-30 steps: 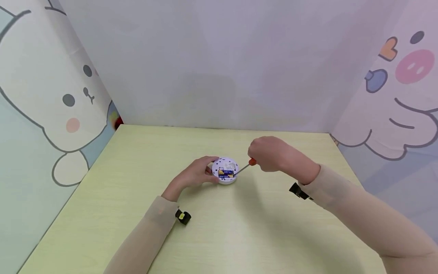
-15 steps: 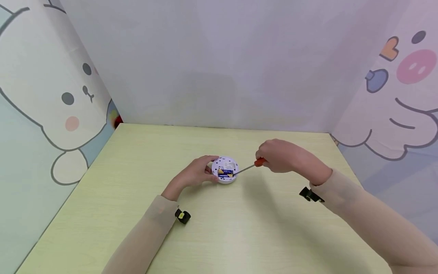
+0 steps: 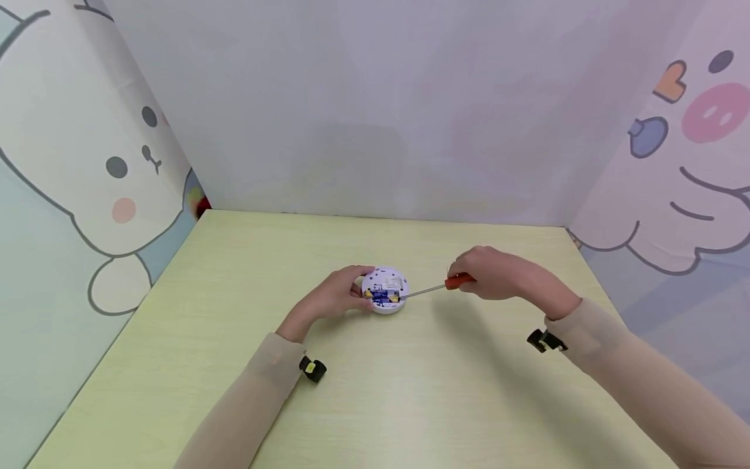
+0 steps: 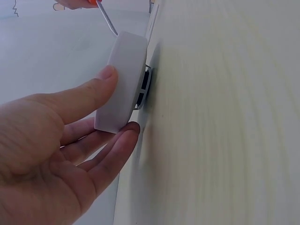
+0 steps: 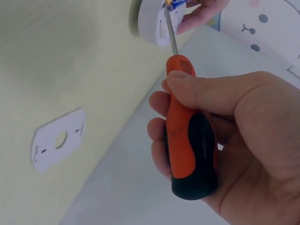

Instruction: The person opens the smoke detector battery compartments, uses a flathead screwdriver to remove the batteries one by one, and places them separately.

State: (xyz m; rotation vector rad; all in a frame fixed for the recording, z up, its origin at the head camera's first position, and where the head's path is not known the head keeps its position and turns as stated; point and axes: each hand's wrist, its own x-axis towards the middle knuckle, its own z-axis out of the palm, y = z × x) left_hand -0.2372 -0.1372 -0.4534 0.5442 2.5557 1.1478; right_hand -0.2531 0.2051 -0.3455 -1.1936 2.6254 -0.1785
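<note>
A round white smoke detector [image 3: 383, 279] is tilted on the table, its battery side facing up. Blue and yellow batteries [image 3: 383, 296] sit in its slot. My left hand [image 3: 335, 294] grips the detector's left edge, thumb on one side and fingers on the other; the left wrist view shows a vented part under the housing [image 4: 123, 79]. My right hand [image 3: 492, 272] holds a screwdriver [image 5: 180, 145] by its orange and black handle. The metal shaft [image 3: 426, 291] points left, and its tip is at the batteries' right end. In the right wrist view the tip touches the battery area.
A white plate [image 5: 70, 136] with a round hole and slots lies on the table, seen in the right wrist view. The pale wooden table [image 3: 351, 404] meets a plain back wall [image 3: 375, 117] and side walls with cartoon prints.
My right hand has moved right and slightly toward me, and the screwdriver lies flatter. A yellow battery end now shows further left, near my thumb. The left hand has stayed in place.
</note>
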